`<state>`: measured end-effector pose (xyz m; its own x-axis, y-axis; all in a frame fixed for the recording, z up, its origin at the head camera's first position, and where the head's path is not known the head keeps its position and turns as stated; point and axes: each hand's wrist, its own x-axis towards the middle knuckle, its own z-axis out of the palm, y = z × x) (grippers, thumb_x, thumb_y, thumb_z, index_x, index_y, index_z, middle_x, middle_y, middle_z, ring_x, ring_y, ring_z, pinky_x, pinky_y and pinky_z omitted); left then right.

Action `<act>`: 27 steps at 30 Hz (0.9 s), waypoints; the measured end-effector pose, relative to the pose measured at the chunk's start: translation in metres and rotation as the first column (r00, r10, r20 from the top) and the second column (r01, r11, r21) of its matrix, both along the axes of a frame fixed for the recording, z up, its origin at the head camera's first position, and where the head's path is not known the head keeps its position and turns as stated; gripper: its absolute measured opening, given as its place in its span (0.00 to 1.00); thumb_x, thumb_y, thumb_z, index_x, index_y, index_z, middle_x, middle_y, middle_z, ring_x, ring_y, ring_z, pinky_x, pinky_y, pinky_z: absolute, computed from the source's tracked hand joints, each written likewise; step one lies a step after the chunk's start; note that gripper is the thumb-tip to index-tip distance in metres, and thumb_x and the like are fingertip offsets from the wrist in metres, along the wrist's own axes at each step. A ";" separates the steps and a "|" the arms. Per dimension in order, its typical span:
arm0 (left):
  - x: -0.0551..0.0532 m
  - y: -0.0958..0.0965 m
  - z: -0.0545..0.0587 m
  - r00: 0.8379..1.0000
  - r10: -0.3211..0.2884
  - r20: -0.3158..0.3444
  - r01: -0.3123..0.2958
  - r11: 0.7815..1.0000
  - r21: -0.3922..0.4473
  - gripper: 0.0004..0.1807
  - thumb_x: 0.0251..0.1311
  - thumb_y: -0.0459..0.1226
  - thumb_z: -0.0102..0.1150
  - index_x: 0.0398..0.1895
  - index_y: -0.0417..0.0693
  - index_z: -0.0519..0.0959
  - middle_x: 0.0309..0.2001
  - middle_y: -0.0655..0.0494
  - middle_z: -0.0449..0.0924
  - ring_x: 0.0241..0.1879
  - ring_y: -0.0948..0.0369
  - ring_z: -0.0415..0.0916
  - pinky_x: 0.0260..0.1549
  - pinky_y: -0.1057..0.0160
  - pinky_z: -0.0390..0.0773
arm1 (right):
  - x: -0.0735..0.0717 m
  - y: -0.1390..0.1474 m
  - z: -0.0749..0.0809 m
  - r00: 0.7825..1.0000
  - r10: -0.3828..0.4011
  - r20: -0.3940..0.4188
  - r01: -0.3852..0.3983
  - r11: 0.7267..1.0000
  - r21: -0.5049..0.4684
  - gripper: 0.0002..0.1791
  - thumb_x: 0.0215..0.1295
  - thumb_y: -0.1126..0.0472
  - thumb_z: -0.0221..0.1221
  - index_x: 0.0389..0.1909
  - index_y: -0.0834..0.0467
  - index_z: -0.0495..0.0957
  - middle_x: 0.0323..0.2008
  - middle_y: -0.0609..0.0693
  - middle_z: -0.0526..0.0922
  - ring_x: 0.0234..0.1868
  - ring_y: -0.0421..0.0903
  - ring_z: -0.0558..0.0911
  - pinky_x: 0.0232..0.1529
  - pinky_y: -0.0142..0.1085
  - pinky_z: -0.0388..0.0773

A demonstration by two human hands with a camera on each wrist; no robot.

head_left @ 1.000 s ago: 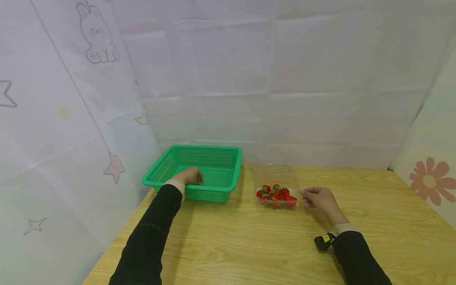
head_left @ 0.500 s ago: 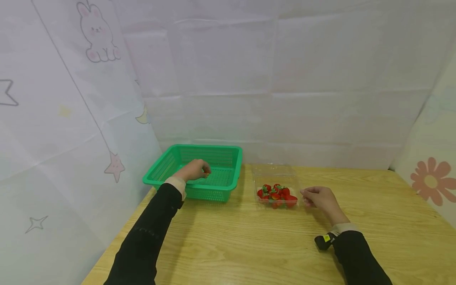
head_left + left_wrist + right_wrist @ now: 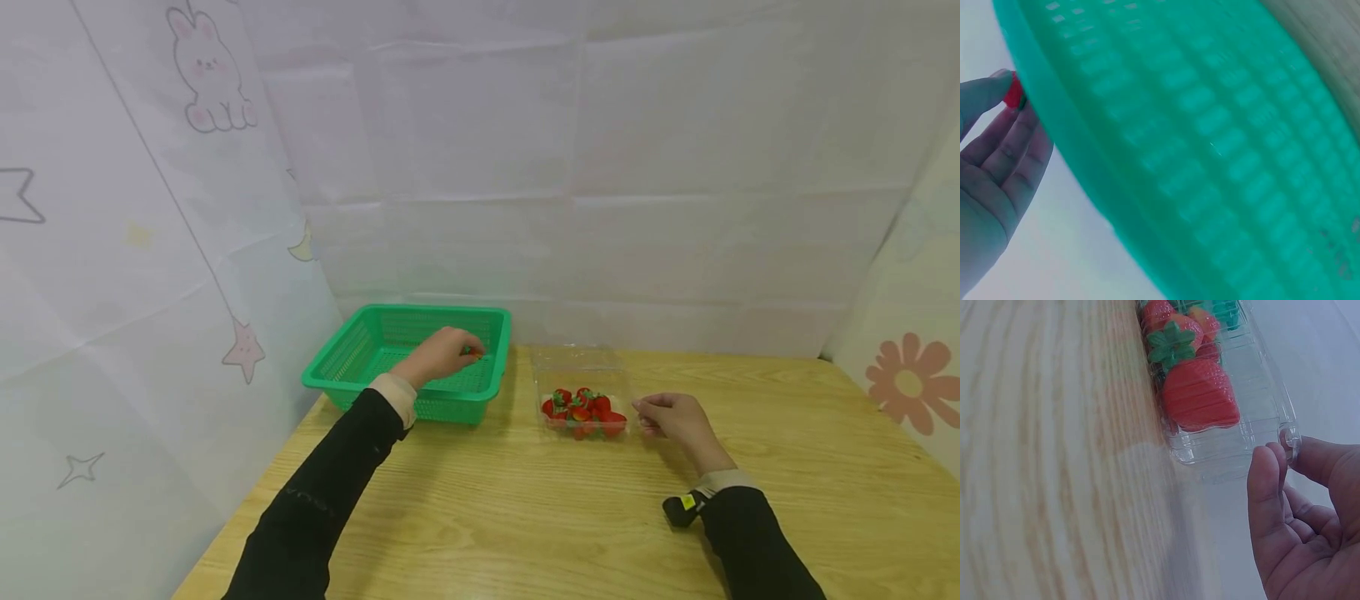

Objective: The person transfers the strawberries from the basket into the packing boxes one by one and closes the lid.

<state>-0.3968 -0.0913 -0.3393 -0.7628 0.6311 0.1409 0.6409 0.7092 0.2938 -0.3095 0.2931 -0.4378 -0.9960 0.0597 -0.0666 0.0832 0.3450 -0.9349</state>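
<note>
My left hand (image 3: 442,353) pinches a small red strawberry (image 3: 1014,92) between thumb and fingertips, above the right part of the green plastic basket (image 3: 450,411). Seen from the left wrist, the basket's wall covers part of the fingers. To the right stands a clear plastic clamshell box (image 3: 577,360) with its lid raised at the back. Several red strawberries (image 3: 579,412) with green leaves lie inside it. At the box's right side, my right hand (image 3: 678,425) pinches the rim between thumb and fingers; a large strawberry (image 3: 1200,394) lies near that end.
Everything stands on a light wooden table (image 3: 540,508). A pale printed cloth (image 3: 600,167) hangs behind and at both sides, close to the basket's back and left. A narrow gap separates basket and box.
My left hand has risen from inside the basket and moved right, and the strawberry now shows at its fingertips. The right hand keeps its place at the box.
</note>
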 end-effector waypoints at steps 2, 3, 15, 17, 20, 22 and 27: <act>0.002 0.009 0.002 0.999 -0.028 -0.021 0.028 1.000 -0.001 0.13 0.67 0.31 0.58 0.52 0.45 0.83 0.49 0.53 0.81 0.48 0.58 0.78 0.45 0.62 0.77 | 0.000 0.000 0.000 1.000 0.003 -0.002 -0.003 1.000 -0.003 0.26 0.71 0.56 0.57 0.55 0.76 0.71 0.38 0.62 0.82 0.34 0.47 0.84 0.36 0.38 0.83; 0.003 0.014 0.003 0.999 -0.040 -0.025 0.040 0.999 -0.001 0.13 0.67 0.31 0.58 0.52 0.45 0.82 0.49 0.53 0.81 0.48 0.58 0.78 0.45 0.62 0.77 | 0.000 0.000 0.000 1.000 0.004 -0.004 -0.004 1.000 -0.005 0.26 0.71 0.56 0.57 0.55 0.76 0.71 0.38 0.62 0.82 0.33 0.47 0.84 0.36 0.38 0.83; 0.010 0.071 -0.003 0.973 -0.213 -0.093 0.210 0.977 -0.048 0.10 0.67 0.33 0.58 0.49 0.48 0.84 0.46 0.55 0.83 0.42 0.62 0.79 0.41 0.67 0.77 | 0.001 0.001 0.000 1.000 0.004 -0.006 -0.004 1.000 -0.002 0.25 0.71 0.56 0.57 0.54 0.76 0.71 0.36 0.60 0.82 0.32 0.46 0.84 0.35 0.38 0.83; 0.011 0.080 -0.006 0.965 -0.241 -0.103 0.236 0.970 -0.060 0.10 0.67 0.34 0.58 0.48 0.48 0.85 0.46 0.55 0.83 0.42 0.63 0.79 0.40 0.69 0.77 | 0.002 0.001 0.000 1.000 0.009 -0.008 -0.009 1.000 0.000 0.25 0.71 0.56 0.57 0.54 0.76 0.71 0.36 0.60 0.82 0.33 0.47 0.84 0.35 0.39 0.83; 0.013 0.091 -0.011 0.956 -0.272 -0.106 0.267 0.962 -0.063 0.09 0.67 0.35 0.59 0.47 0.49 0.85 0.45 0.56 0.84 0.41 0.65 0.79 0.40 0.71 0.76 | 0.001 0.001 -0.001 1.000 0.012 -0.011 -0.011 1.000 0.002 0.25 0.72 0.56 0.57 0.54 0.76 0.71 0.37 0.60 0.82 0.34 0.48 0.84 0.36 0.39 0.83; 0.014 0.099 -0.014 0.951 -0.287 -0.111 0.281 0.957 -0.066 0.09 0.67 0.34 0.59 0.45 0.49 0.86 0.44 0.56 0.84 0.40 0.65 0.80 0.40 0.72 0.75 | 0.001 0.001 0.000 1.000 0.012 -0.011 -0.012 1.000 0.002 0.25 0.71 0.56 0.57 0.54 0.76 0.71 0.36 0.59 0.82 0.34 0.48 0.84 0.36 0.38 0.83; 0.014 0.115 -0.025 0.944 -0.312 -0.105 0.300 0.947 -0.115 0.08 0.66 0.33 0.59 0.42 0.48 0.87 0.41 0.57 0.85 0.37 0.68 0.79 0.38 0.74 0.74 | 0.001 0.001 0.000 1.000 0.011 -0.007 -0.011 1.000 0.005 0.25 0.72 0.56 0.57 0.54 0.76 0.72 0.36 0.58 0.82 0.34 0.47 0.84 0.36 0.38 0.83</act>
